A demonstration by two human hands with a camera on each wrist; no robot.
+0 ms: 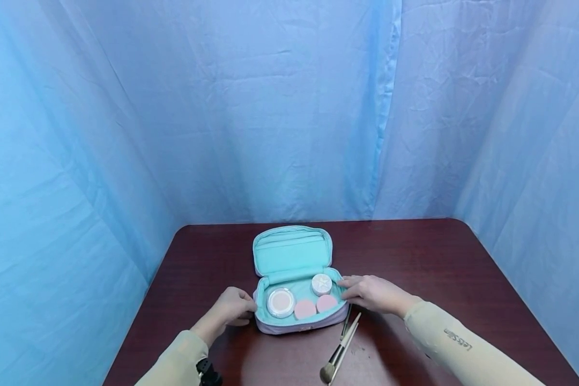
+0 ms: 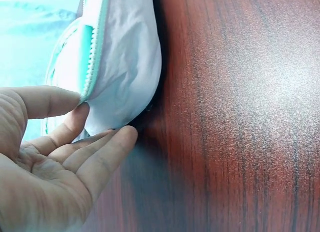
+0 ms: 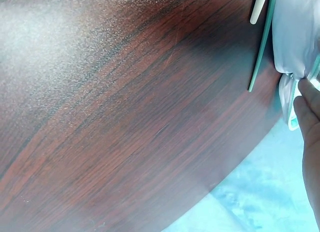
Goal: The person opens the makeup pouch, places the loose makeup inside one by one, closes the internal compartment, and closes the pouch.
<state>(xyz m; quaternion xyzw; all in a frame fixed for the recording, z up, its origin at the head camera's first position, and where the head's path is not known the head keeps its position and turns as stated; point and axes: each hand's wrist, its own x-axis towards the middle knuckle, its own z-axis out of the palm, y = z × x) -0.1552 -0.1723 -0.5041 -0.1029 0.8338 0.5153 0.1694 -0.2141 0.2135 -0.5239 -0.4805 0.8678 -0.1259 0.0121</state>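
Observation:
A lavender zip makeup bag with a mint lining [image 1: 291,252] lies unzipped on the table, its lid folded back. Inside are a round compact [image 1: 281,303], a white round case [image 1: 321,284] with a raised pattern and two pink round pieces [image 1: 305,309]. At the bag's left end my left hand [image 1: 235,305] pinches the zipper edge between thumb and index finger; the left wrist view shows the other fingers extended below. My right hand [image 1: 373,293] rests at the right rim, fairly straight fingers touching the edge. Its thumb is hidden in the right wrist view.
Makeup brushes [image 1: 338,356] lie on the table in front of the bag's right corner, their handles close to its side. A dark green thin handle [image 3: 262,46] shows beside the bag. Blue curtains [image 1: 289,107] hang around the dark red wooden table [image 1: 415,257].

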